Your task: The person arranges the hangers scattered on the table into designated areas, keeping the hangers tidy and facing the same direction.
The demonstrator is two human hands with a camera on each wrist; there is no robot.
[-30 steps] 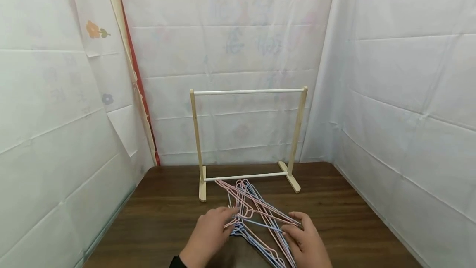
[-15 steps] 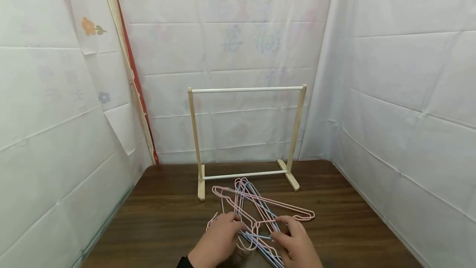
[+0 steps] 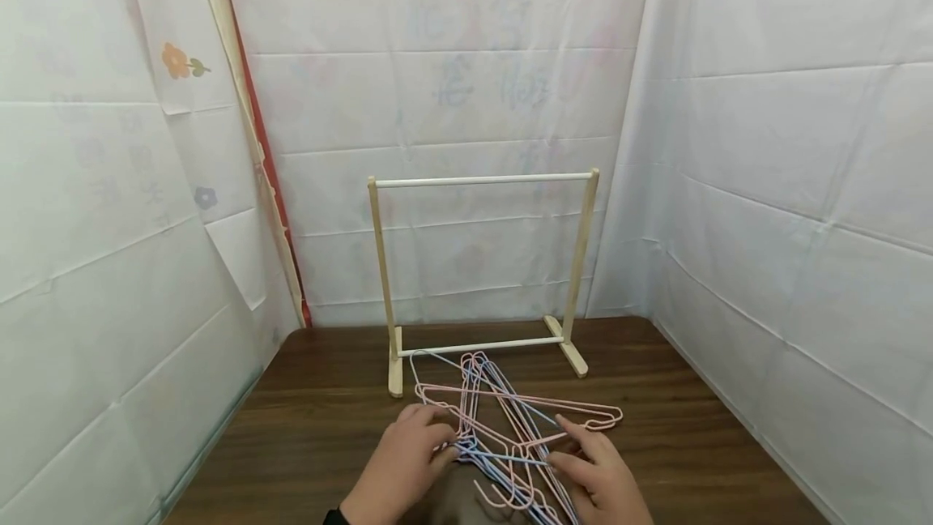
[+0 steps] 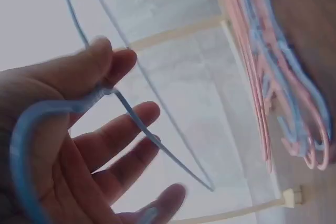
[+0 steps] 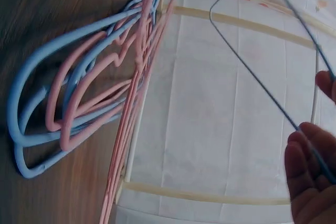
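My left hand (image 3: 408,460) pinches a thin blue hanger (image 4: 136,121) at its neck between thumb and forefinger, the other fingers spread; the hook curves over the palm. My right hand (image 3: 601,472) holds the same hanger farther along its frame, with fingertips round the blue wire (image 5: 273,100) at the right edge of the right wrist view. This hanger is raised over a tangled pile of pink and blue hangers (image 5: 73,93) on the table. A pink hanger (image 3: 583,405) lies across the pile, its hook towards the near edge.
A small garment rack with wooden posts (image 3: 384,266) and a white top bar (image 3: 484,180) stands at the back of the dark brown table (image 3: 306,428). White sheeting (image 3: 466,104) hangs behind it and along both sides.
A pink hanger between the hands has swung round and now lies across the pile, hook towards the near edge. The hands have moved apart again, with the blue hanger stretched between them.
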